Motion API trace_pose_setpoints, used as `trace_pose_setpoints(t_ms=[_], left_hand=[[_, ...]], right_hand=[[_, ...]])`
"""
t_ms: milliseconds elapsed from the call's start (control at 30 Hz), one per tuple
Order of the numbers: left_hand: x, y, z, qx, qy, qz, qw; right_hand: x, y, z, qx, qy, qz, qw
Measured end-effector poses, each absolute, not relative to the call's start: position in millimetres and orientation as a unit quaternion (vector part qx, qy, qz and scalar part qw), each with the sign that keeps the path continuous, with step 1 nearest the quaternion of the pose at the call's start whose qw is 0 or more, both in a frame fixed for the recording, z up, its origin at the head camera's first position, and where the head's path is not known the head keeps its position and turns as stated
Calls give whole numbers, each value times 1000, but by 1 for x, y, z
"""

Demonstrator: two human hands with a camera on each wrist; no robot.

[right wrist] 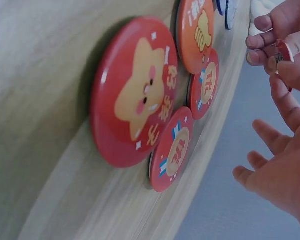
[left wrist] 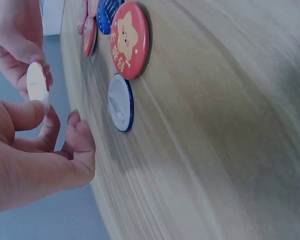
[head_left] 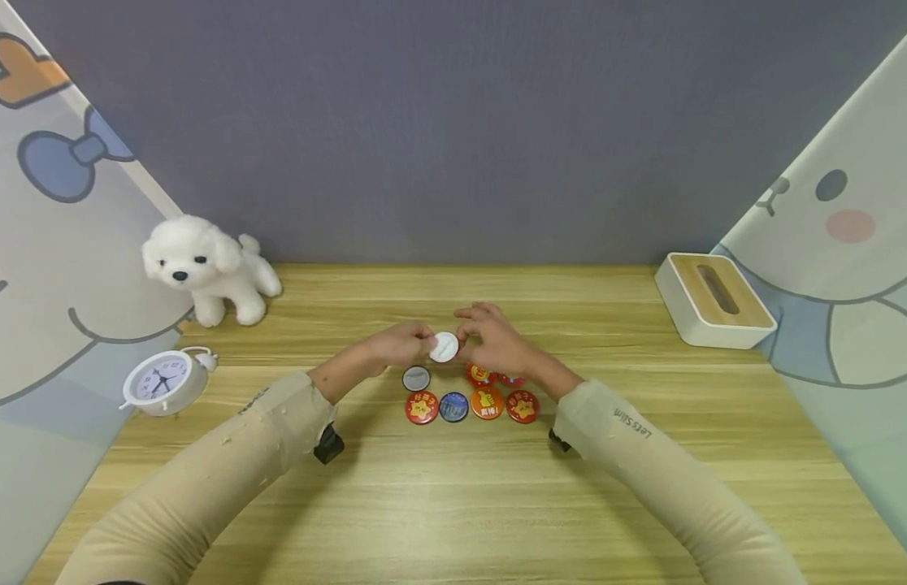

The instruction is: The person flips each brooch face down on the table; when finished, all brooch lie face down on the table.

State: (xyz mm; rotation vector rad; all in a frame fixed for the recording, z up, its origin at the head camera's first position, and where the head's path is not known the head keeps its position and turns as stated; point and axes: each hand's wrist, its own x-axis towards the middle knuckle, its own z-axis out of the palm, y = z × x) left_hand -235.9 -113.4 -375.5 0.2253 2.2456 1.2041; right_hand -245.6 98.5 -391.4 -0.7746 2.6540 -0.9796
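Note:
Both hands meet over the far side of a group of round button badges. My left hand (head_left: 401,344) pinches one badge (head_left: 444,348) at its left edge, its white back facing up and a red rim showing. The thumb and index finger of my right hand (head_left: 495,340) grip the same badge from the right, the other fingers spread. Below the left hand lies a badge turned back up (left wrist: 120,103), with a blue rim. Face-up badges lie nearby: a red star badge (left wrist: 130,41), a blue badge (head_left: 453,407), an orange thumbs-up badge (head_left: 487,402) and another red star badge (right wrist: 135,92).
Two red medal badges, one (right wrist: 171,150) in front of the other (right wrist: 205,85), lie under the right hand. A white plush dog (head_left: 212,268) and a white alarm clock (head_left: 167,382) stand at the left of the wooden table (head_left: 439,504). A tissue box (head_left: 717,301) sits back right.

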Motion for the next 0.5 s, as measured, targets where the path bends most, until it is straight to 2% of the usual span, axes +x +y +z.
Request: trace_pose_setpoints(t_ms=[200, 500], left_hand=[[-235, -112, -377, 73, 849, 455, 260], [-232, -113, -377, 106, 868, 426, 233]], right_hand=[[-246, 96, -388, -240, 888, -366, 141], [-247, 97, -390, -227, 874, -414, 115]])
